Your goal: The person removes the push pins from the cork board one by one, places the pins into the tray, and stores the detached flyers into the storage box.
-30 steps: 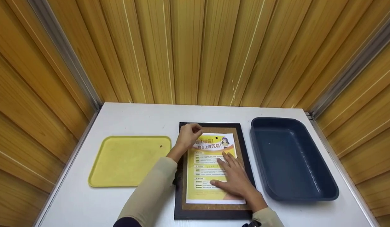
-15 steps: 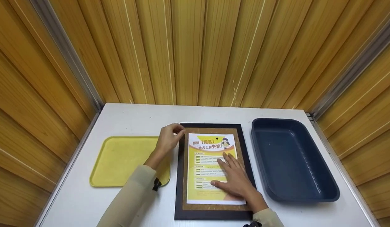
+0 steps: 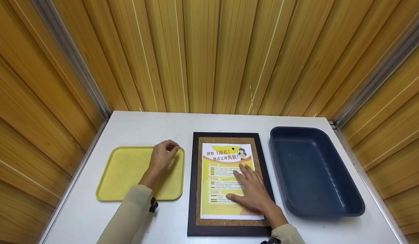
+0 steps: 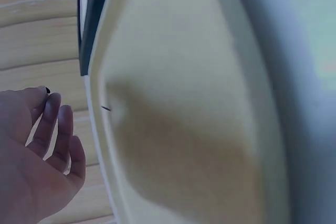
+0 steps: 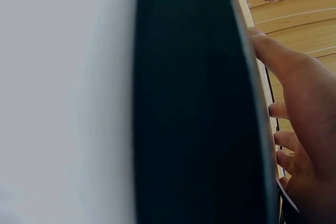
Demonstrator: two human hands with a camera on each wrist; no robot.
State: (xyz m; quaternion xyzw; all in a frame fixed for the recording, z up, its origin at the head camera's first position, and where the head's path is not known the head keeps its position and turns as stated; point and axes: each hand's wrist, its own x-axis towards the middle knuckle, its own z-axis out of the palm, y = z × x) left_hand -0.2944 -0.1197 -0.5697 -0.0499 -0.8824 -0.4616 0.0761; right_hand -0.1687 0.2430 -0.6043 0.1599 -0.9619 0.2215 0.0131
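My left hand [image 3: 162,156] is over the far right corner of the yellow tray [image 3: 128,176], thumb and forefinger pinched together. In the left wrist view a tiny black thumbtack [image 4: 48,90] shows at those fingertips. On the tray surface lies a small dark pin-like thing [image 4: 106,108]. My right hand [image 3: 254,191] rests flat with spread fingers on a printed yellow-and-white poster [image 3: 217,207], which lies on a dark-framed cork board [image 3: 212,222]. One black thumbtack [image 3: 233,148] sits near the poster's top edge.
A deep dark blue bin [image 3: 311,169] stands right of the board. Everything lies on a white table [image 3: 155,127]. Wood-patterned walls [image 3: 202,57] close off the back and both sides.
My left hand has moved left from the poster's top left corner to over the yellow tray, its fingertips staying pinched. My right hand has stayed in place on the poster.
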